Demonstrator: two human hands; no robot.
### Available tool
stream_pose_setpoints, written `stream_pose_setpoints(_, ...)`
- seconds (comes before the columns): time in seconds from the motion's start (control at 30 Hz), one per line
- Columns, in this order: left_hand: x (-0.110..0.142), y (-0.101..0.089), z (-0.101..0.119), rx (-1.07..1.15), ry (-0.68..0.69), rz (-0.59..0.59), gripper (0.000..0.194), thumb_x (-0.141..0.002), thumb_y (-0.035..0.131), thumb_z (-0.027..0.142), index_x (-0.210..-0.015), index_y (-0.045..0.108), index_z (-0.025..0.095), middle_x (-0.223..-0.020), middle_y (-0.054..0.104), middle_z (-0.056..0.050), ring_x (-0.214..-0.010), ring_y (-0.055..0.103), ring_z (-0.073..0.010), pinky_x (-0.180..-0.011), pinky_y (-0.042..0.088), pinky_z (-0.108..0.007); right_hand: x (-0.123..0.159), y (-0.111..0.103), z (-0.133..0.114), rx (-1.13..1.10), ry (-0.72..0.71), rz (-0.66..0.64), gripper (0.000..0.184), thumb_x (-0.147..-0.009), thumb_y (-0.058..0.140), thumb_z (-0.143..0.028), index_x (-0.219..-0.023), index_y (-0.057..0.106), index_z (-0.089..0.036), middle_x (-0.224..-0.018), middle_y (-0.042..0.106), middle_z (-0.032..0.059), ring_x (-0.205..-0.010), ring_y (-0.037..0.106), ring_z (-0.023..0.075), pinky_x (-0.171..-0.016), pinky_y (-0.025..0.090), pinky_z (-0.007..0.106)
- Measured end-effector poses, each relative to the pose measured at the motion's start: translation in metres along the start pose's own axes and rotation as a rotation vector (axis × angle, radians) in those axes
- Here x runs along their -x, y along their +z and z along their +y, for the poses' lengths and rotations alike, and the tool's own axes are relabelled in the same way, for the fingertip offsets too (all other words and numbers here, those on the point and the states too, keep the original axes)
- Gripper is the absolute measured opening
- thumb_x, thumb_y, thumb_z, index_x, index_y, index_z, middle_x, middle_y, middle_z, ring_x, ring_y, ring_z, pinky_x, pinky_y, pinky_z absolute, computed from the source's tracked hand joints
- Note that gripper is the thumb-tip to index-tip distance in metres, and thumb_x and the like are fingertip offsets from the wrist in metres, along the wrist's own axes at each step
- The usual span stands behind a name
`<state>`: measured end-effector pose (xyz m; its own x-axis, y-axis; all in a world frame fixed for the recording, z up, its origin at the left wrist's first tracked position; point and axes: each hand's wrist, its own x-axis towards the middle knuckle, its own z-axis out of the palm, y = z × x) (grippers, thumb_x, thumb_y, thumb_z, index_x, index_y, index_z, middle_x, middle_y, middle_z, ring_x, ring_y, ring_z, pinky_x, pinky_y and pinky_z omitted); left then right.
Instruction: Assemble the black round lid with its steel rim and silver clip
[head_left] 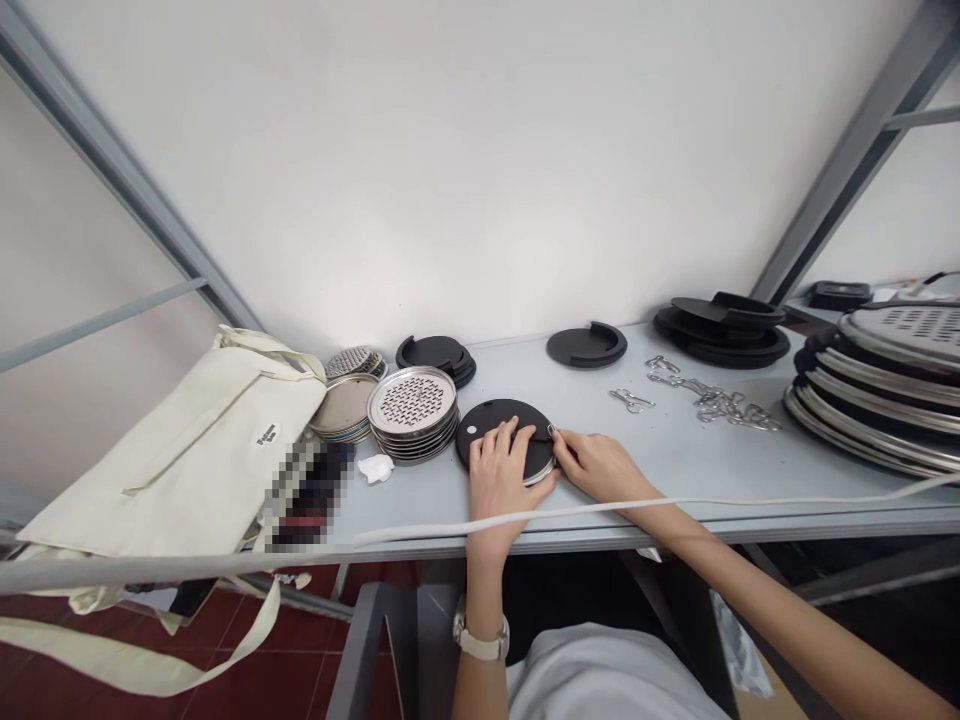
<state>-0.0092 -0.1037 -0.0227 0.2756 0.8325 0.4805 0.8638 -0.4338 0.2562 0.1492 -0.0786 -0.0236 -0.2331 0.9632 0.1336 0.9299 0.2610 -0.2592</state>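
Observation:
A round black plastic disc (491, 411) with a pale round spot lies on the table near its front edge, and a silvery rim shows beneath it on the right. My left hand (499, 482) presses on it, fingers bent over the top and thumb at the near right rim. At the disc's right edge, my right hand (604, 468) pinches a small metal wire clip (551, 430) between thumb and forefinger. Just left of the disc stands a stack of round metal grater plates (414, 405). Loose wire clips (731, 405) lie in a heap to the right.
Black round holders (589, 346) sit along the wall, with more stacked (720, 330) at the back right. A tall pile of grater discs (885, 390) stands at far right. A cream bag (187, 450) leans at left. A white cable (675, 503) crosses in front, over my forearms.

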Motion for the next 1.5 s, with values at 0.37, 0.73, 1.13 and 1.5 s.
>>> stream_pose_setpoints(0.37, -0.0006, -0.0007, 0.0001, 0.012, -0.009, -0.013, 0.047, -0.081, 0.065, 0.041, -0.124, 0.05, 0.026, -0.134, 0.049, -0.004, -0.12, 0.044, -0.0251, -0.101, 0.034, -0.043, 0.0014, -0.0018, 0.0019, -0.005, -0.048, -0.008, 0.034, -0.094, 0.034, -0.028, -0.077, 0.062, -0.017, -0.074, 0.071, 0.0065, -0.062, 0.063, 0.0162, -0.056, 0.026, 0.026)
stream_pose_setpoints(0.73, -0.0008, -0.0011, 0.0004, 0.004, -0.013, -0.018, 0.048, -0.081, 0.065, 0.041, -0.124, 0.05, 0.026, -0.134, 0.05, -0.004, -0.12, 0.044, -0.0249, -0.1, 0.035, -0.043, 0.0009, -0.0042, -0.0018, -0.023, -0.008, -0.018, 0.034, -0.095, 0.033, -0.028, -0.081, 0.062, -0.017, -0.075, 0.071, 0.0059, -0.064, 0.063, 0.0161, -0.056, 0.027, 0.026)
stream_pose_setpoints(1.13, -0.0013, -0.0011, 0.0004, -0.009, -0.009, -0.021, 0.049, -0.08, 0.066, 0.041, -0.124, 0.05, 0.026, -0.133, 0.05, -0.005, -0.12, 0.044, -0.0256, -0.101, 0.036, -0.044, 0.001, -0.003, -0.0014, -0.014, 0.004, -0.008, 0.035, -0.096, 0.03, -0.027, -0.086, 0.062, -0.018, -0.077, 0.072, 0.0061, -0.064, 0.064, 0.0163, -0.056, 0.028, 0.026)
stream_pose_setpoints(1.5, -0.0007, -0.0011, 0.0003, -0.012, -0.006, -0.016, 0.048, -0.081, 0.065, 0.042, -0.124, 0.05, 0.026, -0.134, 0.05, -0.004, -0.12, 0.044, -0.0246, -0.1, 0.035, -0.043, 0.001, -0.0047, -0.0024, -0.013, 0.003, -0.018, 0.036, -0.096, 0.03, -0.028, -0.084, 0.063, -0.018, -0.077, 0.072, 0.0061, -0.064, 0.064, 0.0161, -0.056, 0.028, 0.026)
